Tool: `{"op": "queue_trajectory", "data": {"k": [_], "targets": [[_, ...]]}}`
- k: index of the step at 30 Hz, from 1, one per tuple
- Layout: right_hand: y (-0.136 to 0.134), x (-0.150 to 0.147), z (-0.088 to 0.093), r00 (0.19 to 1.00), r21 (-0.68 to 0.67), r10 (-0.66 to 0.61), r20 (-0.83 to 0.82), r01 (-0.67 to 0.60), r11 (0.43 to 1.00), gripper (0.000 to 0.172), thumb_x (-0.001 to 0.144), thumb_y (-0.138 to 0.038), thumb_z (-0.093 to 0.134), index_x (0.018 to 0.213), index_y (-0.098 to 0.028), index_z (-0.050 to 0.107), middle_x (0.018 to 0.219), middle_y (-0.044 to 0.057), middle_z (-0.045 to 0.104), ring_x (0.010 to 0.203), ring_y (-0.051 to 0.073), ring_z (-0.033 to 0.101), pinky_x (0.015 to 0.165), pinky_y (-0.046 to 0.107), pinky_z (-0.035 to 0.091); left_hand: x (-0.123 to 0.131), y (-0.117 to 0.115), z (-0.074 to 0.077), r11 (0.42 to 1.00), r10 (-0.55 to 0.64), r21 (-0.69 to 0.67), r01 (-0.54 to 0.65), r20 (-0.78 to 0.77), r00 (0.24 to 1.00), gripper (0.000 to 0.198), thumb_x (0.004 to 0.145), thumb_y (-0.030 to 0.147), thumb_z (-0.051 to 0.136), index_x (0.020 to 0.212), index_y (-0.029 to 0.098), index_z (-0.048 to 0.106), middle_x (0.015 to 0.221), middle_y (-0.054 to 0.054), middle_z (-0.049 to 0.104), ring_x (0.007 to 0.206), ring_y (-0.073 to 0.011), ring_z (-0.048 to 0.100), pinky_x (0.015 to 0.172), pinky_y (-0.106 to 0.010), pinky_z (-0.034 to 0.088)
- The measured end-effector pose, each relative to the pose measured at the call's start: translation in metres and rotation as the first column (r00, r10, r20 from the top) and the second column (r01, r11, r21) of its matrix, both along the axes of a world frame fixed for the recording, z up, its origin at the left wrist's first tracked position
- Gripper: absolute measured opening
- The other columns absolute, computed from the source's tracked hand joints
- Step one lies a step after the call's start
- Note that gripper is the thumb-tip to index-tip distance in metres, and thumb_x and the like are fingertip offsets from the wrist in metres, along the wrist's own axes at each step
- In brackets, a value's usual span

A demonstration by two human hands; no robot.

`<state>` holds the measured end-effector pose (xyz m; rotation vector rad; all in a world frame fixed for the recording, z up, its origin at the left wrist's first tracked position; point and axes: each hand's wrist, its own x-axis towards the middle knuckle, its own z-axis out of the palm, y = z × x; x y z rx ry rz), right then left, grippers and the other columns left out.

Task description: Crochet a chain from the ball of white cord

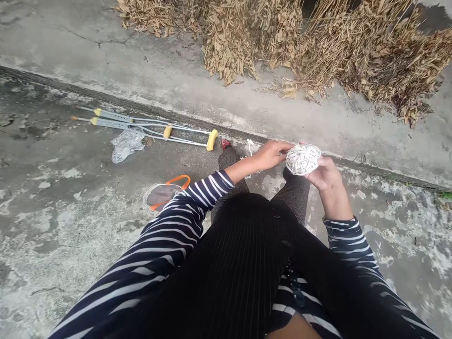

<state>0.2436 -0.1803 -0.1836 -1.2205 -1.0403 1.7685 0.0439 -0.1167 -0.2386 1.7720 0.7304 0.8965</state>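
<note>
Ground: I see rough gray concrete (45, 245) with pale patches under everything.

Ledge: A long concrete step (148, 80) runs across the far side, from left to right.

Leaves: A big heap of dry brown leaves (356, 61) sits on the step, far and to the right.

Person: A black ribbed top (243, 263) fills the near middle. Two dark legs (294, 200) point to the far side.

Crutches: Two metal crutches with yellow grips (151, 126) lie side by side on the ground, far and to the left.

Bag: A clear plastic bag (127, 145) lies just below the crutches, touching them.

Orange thing: A flat thing with an orange loop (164, 194) lies just beside the left sleeve (208, 190). I cannot tell what it is.

Ball: A white wound ball (302, 159) is up in the air, held over the right leg. It is a bit longer from left to right.

Right hand: The right hand (324, 173) is nearer to the ball. Its fingers (318, 162) curl around the right side and hold it.

Left hand: The left hand (270, 155) reaches in from the left. Its fingers (285, 149) lie close together, nearly flat, and press on the ball's left side.

Thread: A bit of white thread (251, 147) lies on the ground, just past the left hand.
</note>
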Motion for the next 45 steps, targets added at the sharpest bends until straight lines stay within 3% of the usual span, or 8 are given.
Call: {"op": "queue_trajectory", "data": {"k": [6,13,19,24,34,39,42,45], "targets": [[0.003,0.002,0.019,0.999,-0.014,-0.05,0.01,0.051,0.999,0.095,0.057,-0.044,0.074,0.146,-0.026,0.049,0.152,0.012,0.056,0.136,0.04,0.057,0.097,0.056,0.062,0.001,0.02,0.023,0.997,-0.05,0.047,0.055,-0.098,0.994,0.021,0.093,0.01,0.063,0.098,0.014,0.082,0.097,-0.008,0.082,0.091,-0.0163,0.075,0.085,-0.027,0.052],[0.027,0.007,0.074,0.984,0.271,-0.019,0.18,-0.031,0.962,0.093,0.068,-0.063,0.069,0.151,-0.03,0.048,0.151,0.01,0.057,0.142,0.041,0.052,0.103,0.058,0.06,0.006,0.061,0.079,0.985,-0.174,-0.029,0.173,-0.022,0.985,0.021,0.096,0.021,0.064,0.083,0.01,0.075,0.071,-0.004,0.07,0.071,-0.0099,0.065,0.073,-0.024,0.051],[0.029,0.004,0.083,0.972,0.318,-0.019,0.234,-0.059,0.946,0.095,0.07,-0.069,0.066,0.154,-0.029,0.045,0.149,0.012,0.057,0.139,0.04,0.054,0.1,0.057,0.061,0.011,0.059,0.077,0.978,-0.13,-0.16,0.136,0.048,0.99,0.018,0.092,0.014,0.066,0.074,0.01,0.07,0.066,-0.002,0.069,0.061,-0.0053,0.062,0.069,-0.021,0.052],[0.023,-0.005,0.083,0.969,0.33,-0.013,0.247,-0.071,0.941,0.096,0.07,-0.069,0.066,0.154,-0.029,0.042,0.157,0.012,0.049,0.137,0.039,0.056,0.097,0.055,0.062,0.006,0.051,0.081,0.983,-0.12,-0.134,0.122,0.027,0.992,0.022,0.088,0.007,0.068,0.066,0.01,0.066,0.058,-0.001,0.067,0.052,-0.0046,0.058,0.06,-0.02,0.048],[0.022,-0.023,0.132,0.975,0.431,-0.016,0.221,-0.083,0.898,0.082,0.069,-0.053,0.077,0.142,-0.029,0.051,0.147,0.011,0.058,0.136,0.041,0.057,0.098,0.058,0.063,-0.014,0.039,0.123,0.99,-0.116,-0.066,0.121,0.078,0.99,0.035,0.096,0.021,0.069,0.062,0.012,0.063,0.055,-0.002,0.065,0.044,-0.0054,0.054,0.052,-0.02,0.045],[0.037,-0.033,0.161,0.971,0.537,0.012,0.239,-0.142,0.831,0.087,0.07,-0.065,0.073,0.145,-0.029,0.049,0.144,0.012,0.059,0.135,0.039,0.057,0.097,0.056,0.062,-0.026,0.051,0.159,0.996,-0.082,0.028,0.08,0.108,0.991,0.042,0.097,0.033,0.073,0.062,0.013,0.062,0.055,-0.002,0.065,0.044,-0.0047,0.054,0.051,-0.02,0.043],[0.044,-0.034,0.168,0.975,0.564,0.0,0.22,-0.128,0.816,0.091,0.07,-0.065,0.073,0.148,-0.027,0.047,0.141,0.012,0.061,0.133,0.038,0.058,0.095,0.053,0.062,-0.027,0.058,0.17,0.995,-0.082,0.063,0.076,0.098,0.992,0.045,0.097,0.036,0.073,0.061,0.012,0.06,0.052,0.0,0.062,0.041,-0.0037,0.052,0.048,-0.018,0.04],[0.048,-0.029,0.163,0.99,0.542,0.013,0.138,-0.086,0.836,0.09,0.068,-0.057,0.077,0.147,-0.027,0.048,0.142,0.011,0.061,0.132,0.038,0.059,0.096,0.053,0.063,-0.02,0.063,0.167,0.994,-0.093,0.066,0.087,0.089,0.992,0.04,0.097,0.029,0.072,0.062,0.011,0.061,0.052,0.0,0.062,0.041,-0.0035,0.053,0.047,-0.016,0.04]]}}
